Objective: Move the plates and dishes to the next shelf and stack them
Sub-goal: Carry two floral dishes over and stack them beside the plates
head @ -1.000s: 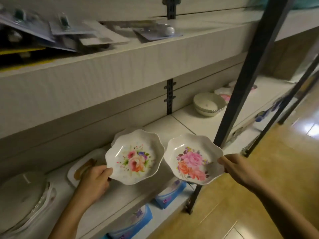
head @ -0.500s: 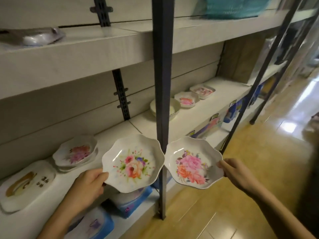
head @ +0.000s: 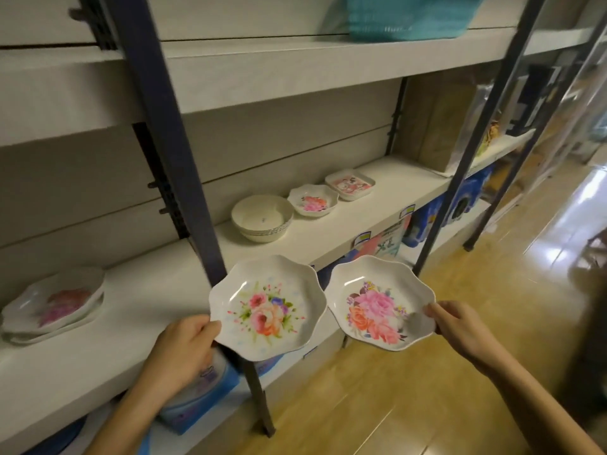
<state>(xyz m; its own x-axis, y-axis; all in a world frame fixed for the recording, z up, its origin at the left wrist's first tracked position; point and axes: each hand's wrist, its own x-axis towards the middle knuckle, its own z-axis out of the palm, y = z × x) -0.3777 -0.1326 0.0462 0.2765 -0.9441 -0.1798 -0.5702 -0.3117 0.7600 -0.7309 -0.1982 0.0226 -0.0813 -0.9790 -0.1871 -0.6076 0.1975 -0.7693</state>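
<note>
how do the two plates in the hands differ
The left plate has a small bouquet with green leaves and pale blue dots; the right plate has bigger pink and orange roses. The left plate is in front of the shelf edge, the right plate over the floor. Both are white, scalloped and held at the rim.

The person's left hand (head: 184, 346) grips the rim of a white scalloped plate printed with pink and orange flowers (head: 267, 307). The right hand (head: 456, 326) pinches the rim of a second white scalloped plate with larger pink roses (head: 377, 302). The plates are level, with their rims just beside each other, in front of a dark metal upright post (head: 170, 159). Behind them, a stack of cream bowls (head: 261, 218), a small floral dish (head: 312, 201) and a square pink-patterned dish (head: 349, 185) stand in a row on the pale shelf board (head: 397, 192).
</note>
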